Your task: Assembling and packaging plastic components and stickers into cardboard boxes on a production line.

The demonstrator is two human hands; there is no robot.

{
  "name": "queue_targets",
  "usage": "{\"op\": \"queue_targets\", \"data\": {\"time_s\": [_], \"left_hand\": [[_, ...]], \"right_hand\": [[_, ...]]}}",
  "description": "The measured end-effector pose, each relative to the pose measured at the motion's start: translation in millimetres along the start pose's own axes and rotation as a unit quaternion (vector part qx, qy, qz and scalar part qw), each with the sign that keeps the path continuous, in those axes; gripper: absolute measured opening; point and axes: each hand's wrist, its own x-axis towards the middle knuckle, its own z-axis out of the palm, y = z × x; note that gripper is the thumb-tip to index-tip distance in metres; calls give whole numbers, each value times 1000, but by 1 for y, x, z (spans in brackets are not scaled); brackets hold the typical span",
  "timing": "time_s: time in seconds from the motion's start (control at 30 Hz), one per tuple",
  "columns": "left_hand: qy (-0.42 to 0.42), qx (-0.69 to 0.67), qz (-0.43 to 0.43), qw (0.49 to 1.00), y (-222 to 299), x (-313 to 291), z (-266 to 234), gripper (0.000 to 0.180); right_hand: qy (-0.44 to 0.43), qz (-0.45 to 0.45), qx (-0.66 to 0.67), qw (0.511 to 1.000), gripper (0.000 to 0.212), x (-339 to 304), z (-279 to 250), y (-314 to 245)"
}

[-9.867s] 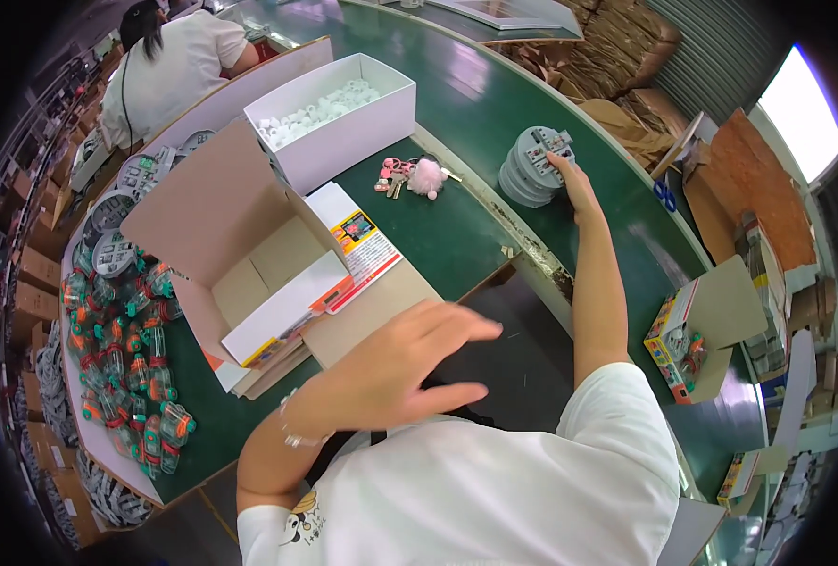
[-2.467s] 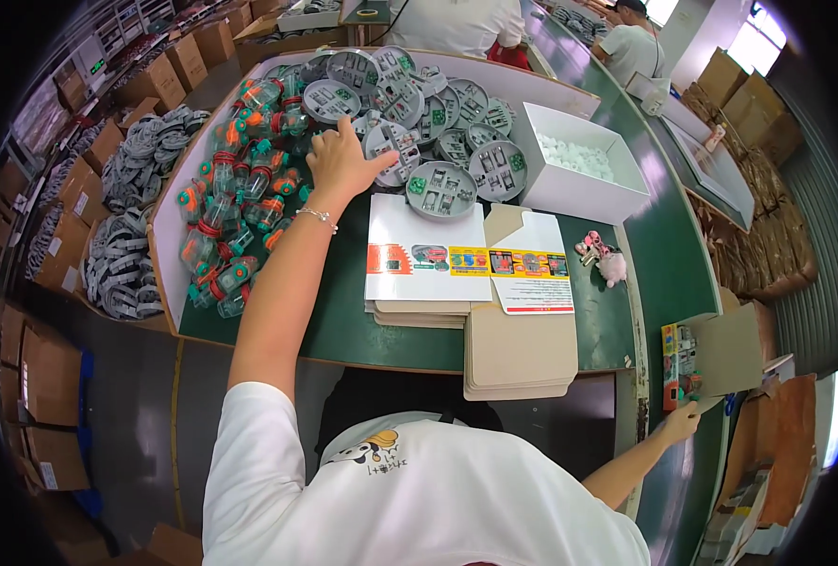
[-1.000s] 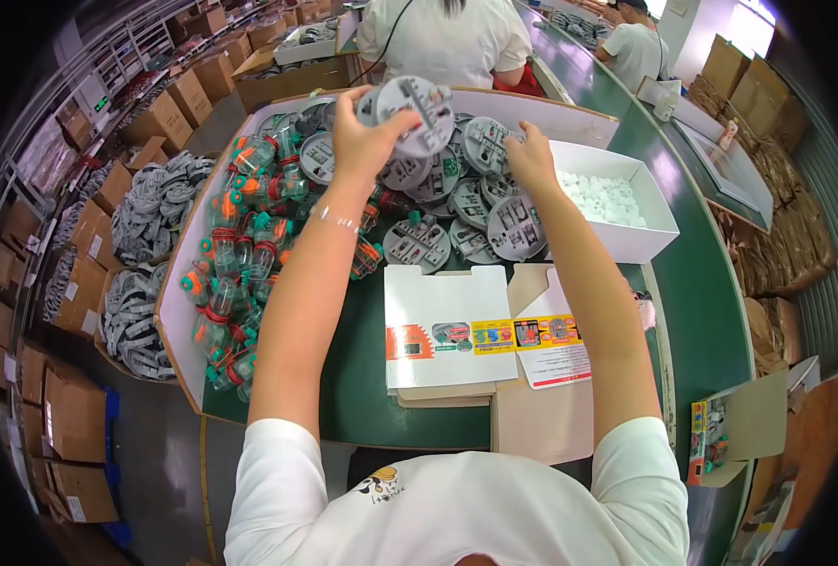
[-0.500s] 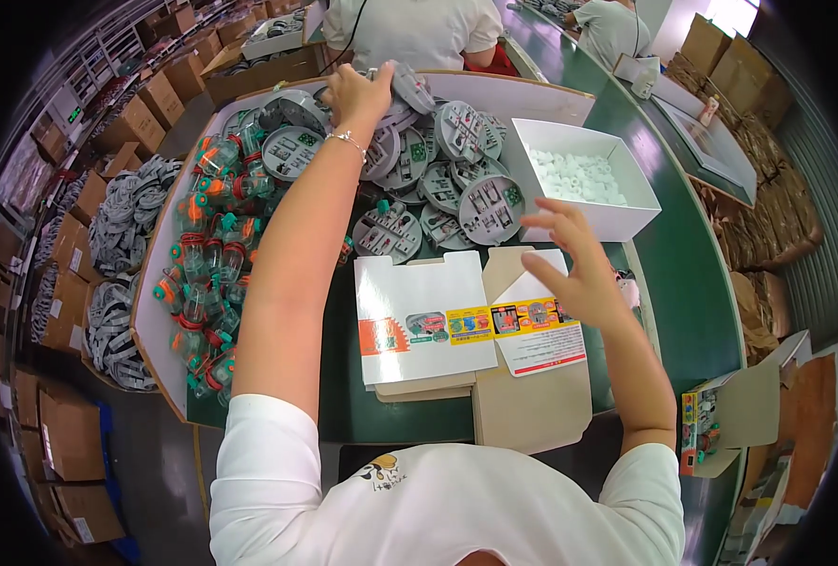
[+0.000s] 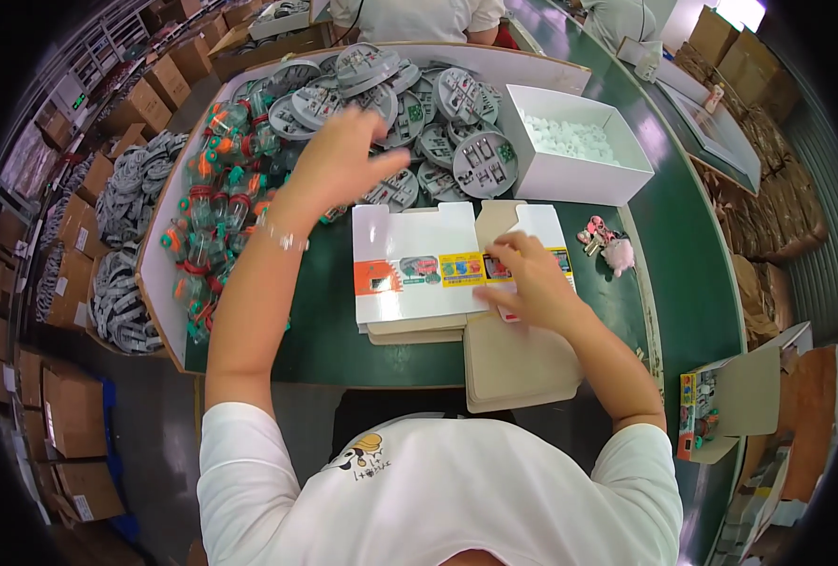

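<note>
My left hand (image 5: 341, 158) is in the air at the near edge of a pile of round grey discs (image 5: 485, 165) with small parts set in them. It is empty, thumb and fingers apart. My right hand (image 5: 534, 286) is over the stack of flat, printed white carton blanks (image 5: 419, 241) on the green bench, its thumb and fingertips apart at the printed face. Whether those fingertips touch the card I cannot tell. Brown undersides of the blanks (image 5: 518, 363) fan out toward me. Left of the discs lie clear toy pieces (image 5: 240, 203) with orange and green parts.
A white box (image 5: 584, 179) of small white pieces stands right of the discs. Pink trinkets (image 5: 617, 253) lie beside the blanks. An open carton (image 5: 706, 415) stands at the far right. Brown boxes (image 5: 84, 406) and grey rings (image 5: 122, 321) are at the left. A low wall (image 5: 155, 311) borders the heap.
My left hand has let go of a grey disc on the pile and drawn back toward me. My right hand has moved left and down onto or just above the printed blanks. The view has shifted slightly.
</note>
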Motion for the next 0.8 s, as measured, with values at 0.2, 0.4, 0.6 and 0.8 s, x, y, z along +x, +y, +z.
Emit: {"op": "queue_targets", "data": {"time_s": [0.2, 0.4, 0.6, 0.8], "left_hand": [[-151, 132, -79, 977, 26, -111, 29, 71], [25, 106, -93, 990, 13, -144, 74, 76], [156, -347, -104, 919, 21, -144, 50, 64], [-149, -484, -23, 862, 30, -153, -32, 61]], "right_hand": [[27, 28, -52, 998, 60, 32, 26, 14], [38, 174, 272, 946, 49, 51, 26, -1], [74, 158, 342, 923, 33, 32, -36, -47], [138, 46, 419, 896, 23, 7, -93, -81]]}}
